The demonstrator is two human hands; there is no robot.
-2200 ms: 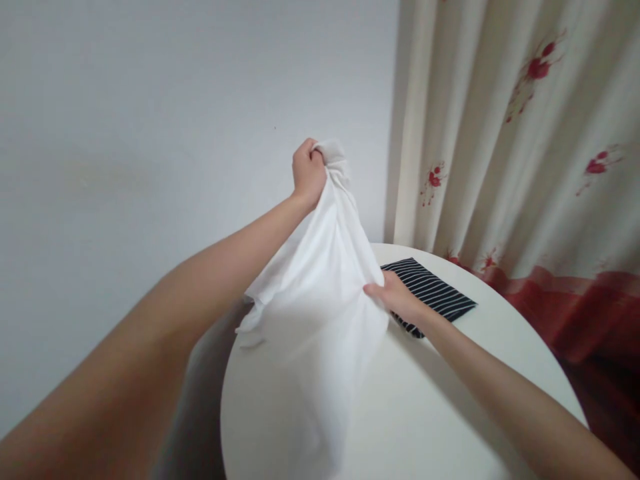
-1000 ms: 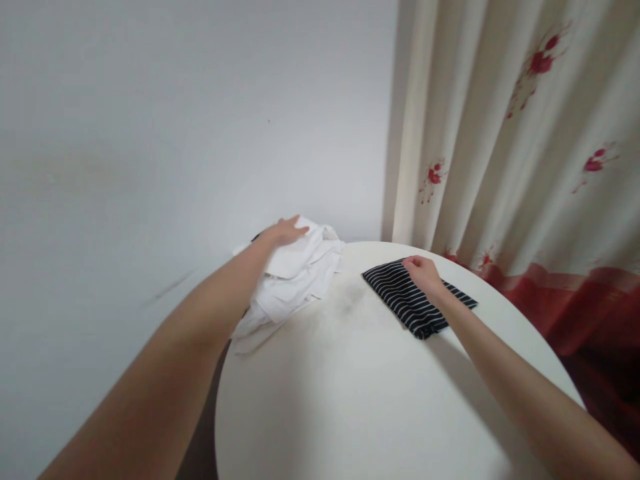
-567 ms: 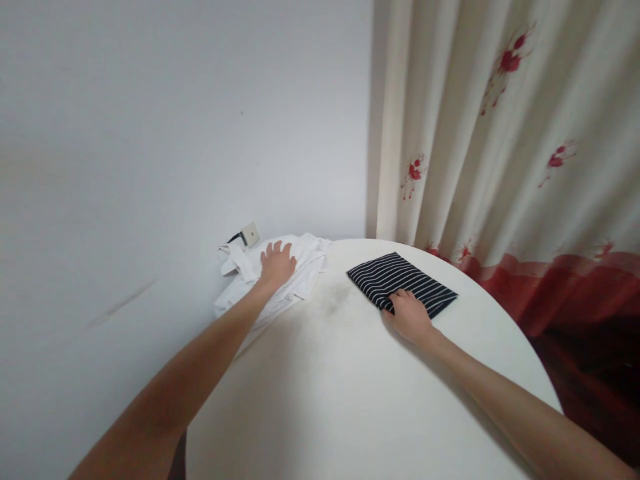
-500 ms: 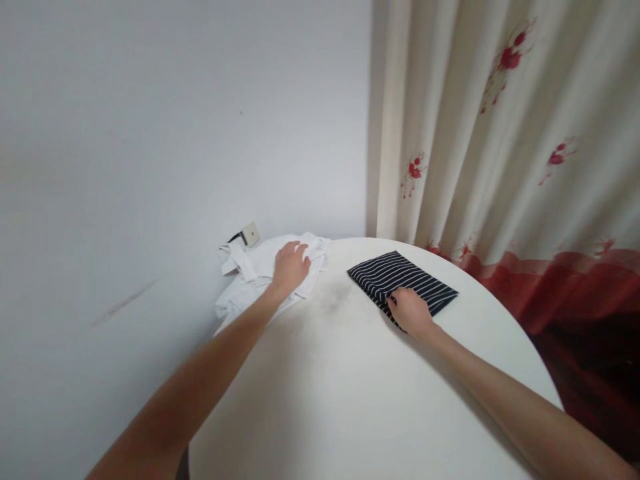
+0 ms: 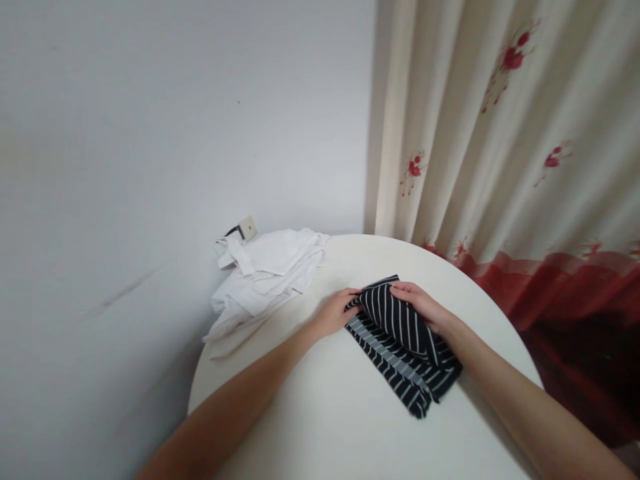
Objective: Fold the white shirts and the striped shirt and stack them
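A black, white-striped folded cloth [image 5: 397,320] lies on the round white table [image 5: 335,407], partly opened so that its inner side and a grey band show. My left hand [image 5: 337,312] pinches its upper left corner, some fingertips tucked out of sight in the folds. With my right hand [image 5: 423,305] I grip the raised top layer, thumb and fingers closed along its upper edge. The cloth's lower end rests on the tabletop, pointing toward me.
A crumpled white garment [image 5: 273,267] sits on the table's left side against the wall. Behind it is a wall socket [image 5: 248,227] with a dark plug. A cream curtain [image 5: 465,147] with red flowers hangs behind the table on the right.
My left hand has left the white garment and moved right to the striped cloth. The cloth has been pulled nearer and its top layer lifted by my right hand.
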